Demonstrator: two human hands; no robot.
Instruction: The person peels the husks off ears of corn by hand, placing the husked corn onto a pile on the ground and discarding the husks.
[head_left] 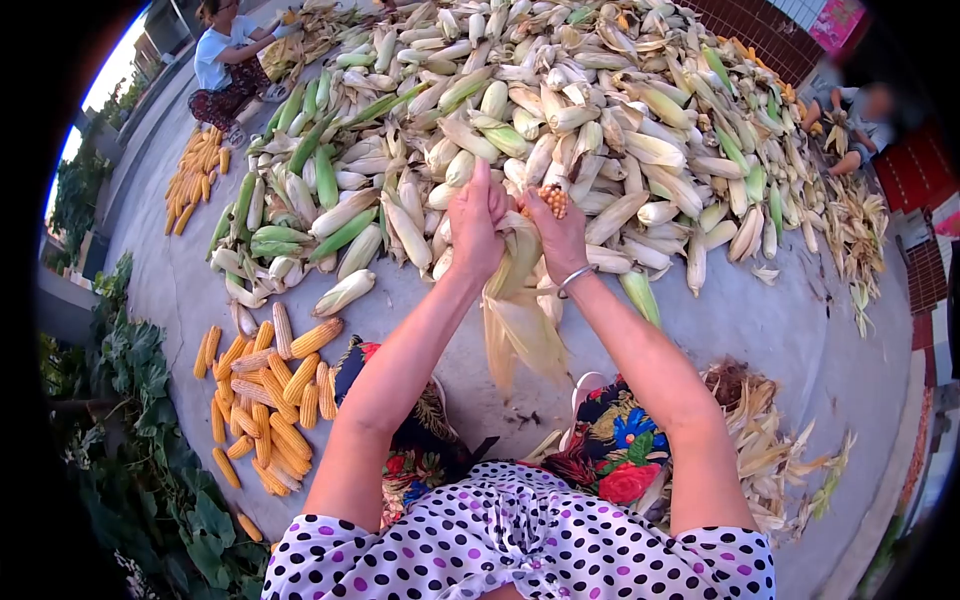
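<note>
My right hand [560, 238], with a bracelet at its wrist, is closed around an ear of corn [553, 200]. Orange kernels show past its thumb and fingers. Close beside it, my left hand [475, 222] is closed in a fist with the thumb up, on the husk side of the same ear. Pale, loosened husk [518, 262] hangs down between both hands. What lies inside the left fist is hidden. Just beyond the hands rises a large heap of unhusked corn [620, 130], in cream and green husks.
Bare yellow cobs [270, 400] lie piled on the concrete at my left. Stripped husks [770, 440] are heaped by my right leg. A person [228, 65] crouches at the far left near more bare cobs [195, 175]. Another person [855, 125] sits at the right.
</note>
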